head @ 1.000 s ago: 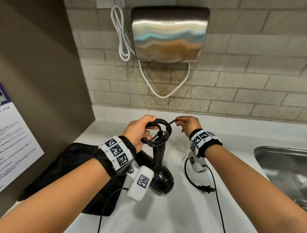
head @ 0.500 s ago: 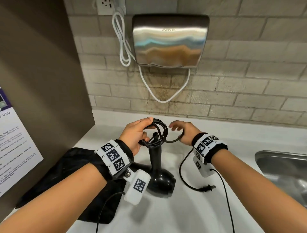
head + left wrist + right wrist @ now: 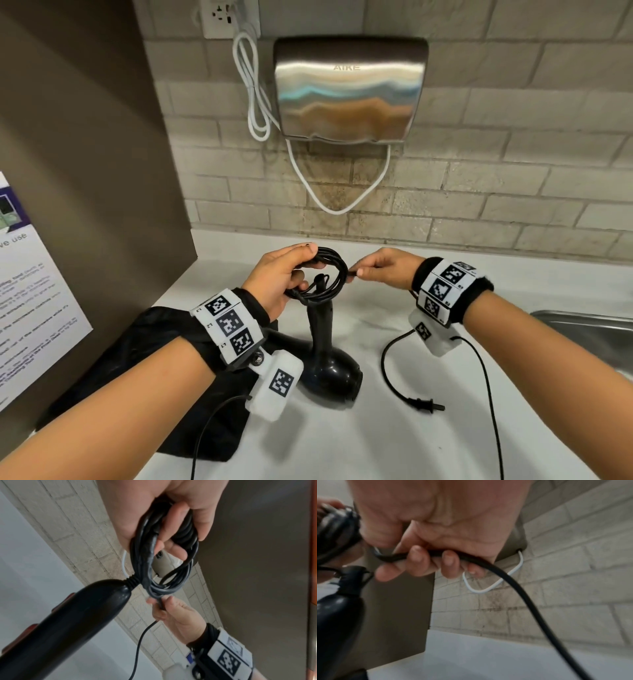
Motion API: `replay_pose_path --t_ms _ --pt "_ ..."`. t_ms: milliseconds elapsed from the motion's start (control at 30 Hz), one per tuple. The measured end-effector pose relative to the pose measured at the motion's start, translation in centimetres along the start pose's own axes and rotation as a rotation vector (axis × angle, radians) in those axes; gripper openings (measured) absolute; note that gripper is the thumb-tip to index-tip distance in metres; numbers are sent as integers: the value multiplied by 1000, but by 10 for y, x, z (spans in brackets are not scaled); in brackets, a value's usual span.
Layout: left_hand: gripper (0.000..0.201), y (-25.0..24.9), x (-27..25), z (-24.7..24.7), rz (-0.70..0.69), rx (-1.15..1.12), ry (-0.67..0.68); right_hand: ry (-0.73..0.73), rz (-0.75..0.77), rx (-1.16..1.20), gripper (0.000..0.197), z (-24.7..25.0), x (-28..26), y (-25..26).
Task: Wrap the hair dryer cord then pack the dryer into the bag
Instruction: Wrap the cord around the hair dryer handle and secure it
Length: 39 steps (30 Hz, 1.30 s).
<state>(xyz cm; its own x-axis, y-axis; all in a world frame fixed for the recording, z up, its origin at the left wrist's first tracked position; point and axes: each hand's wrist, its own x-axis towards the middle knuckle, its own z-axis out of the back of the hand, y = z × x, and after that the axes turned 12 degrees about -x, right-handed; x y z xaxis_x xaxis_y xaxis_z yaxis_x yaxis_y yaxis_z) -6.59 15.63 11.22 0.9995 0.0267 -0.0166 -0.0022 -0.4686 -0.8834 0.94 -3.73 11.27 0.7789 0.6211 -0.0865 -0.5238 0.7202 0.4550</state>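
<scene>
Gripping a bundle of black loops, the left hand point(image 3: 279, 275) has its fingers and thumb curled round the coiled cord point(image 3: 325, 274) above the handle of the hair dryer point(image 3: 325, 356), which stands with its body down on the white counter point(image 3: 342, 445) and its handle pointing up; in the left wrist view the cord leaves the handle's ribbed collar and runs straight into the coil. Just to the right of the coil, the right hand point(image 3: 387, 272) pinches the cord between thumb and curled fingers, touching the loops. From that hand the loose cord drops to the counter, curves round and ends at the plug point(image 3: 423, 404) lying flat, apart from the dryer. Left of the dryer, the black bag point(image 3: 144, 353) lies flat on the counter, partly under the left forearm. A steel hand dryer point(image 3: 349, 89) hangs on the brick wall behind, and a sink point(image 3: 589, 329) edge shows at far right
</scene>
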Motion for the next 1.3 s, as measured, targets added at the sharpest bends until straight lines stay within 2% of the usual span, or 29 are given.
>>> replay_pose_path --t_ms 167,267,400,500,633,833,1000,1100,1200,1300 --pt "18 4 -1 -7 16 83 87 -317 -166 -270 16 21 10 16" --pt "18 3 1 -11 16 123 131 -485 -168 -377 21 33 6 40" --pt "17 0 1 -11 -40 204 154 -671 -106 -257 15 44 2 58" --pt "22 -1 1 -9 -26 224 181 -751 -38 -171 11 42 0 65" --pt "18 -2 2 -8 10 296 247 -810 37 -107 8 36 -6 67" --pt "20 -2 10 -5 -47 321 118 -840 150 36 14 25 -18 63" --pt "23 0 15 -4 -66 218 45 -803 124 288 28 4 -32 64" --pt "22 3 18 -5 -84 183 6 -781 135 375 28 -18 -40 61" --pt "17 4 19 -6 -111 152 -30 -648 123 413 17 -49 -42 49" --pt "17 4 19 -7 -118 137 -38 -467 8 458 23 -72 -39 17"
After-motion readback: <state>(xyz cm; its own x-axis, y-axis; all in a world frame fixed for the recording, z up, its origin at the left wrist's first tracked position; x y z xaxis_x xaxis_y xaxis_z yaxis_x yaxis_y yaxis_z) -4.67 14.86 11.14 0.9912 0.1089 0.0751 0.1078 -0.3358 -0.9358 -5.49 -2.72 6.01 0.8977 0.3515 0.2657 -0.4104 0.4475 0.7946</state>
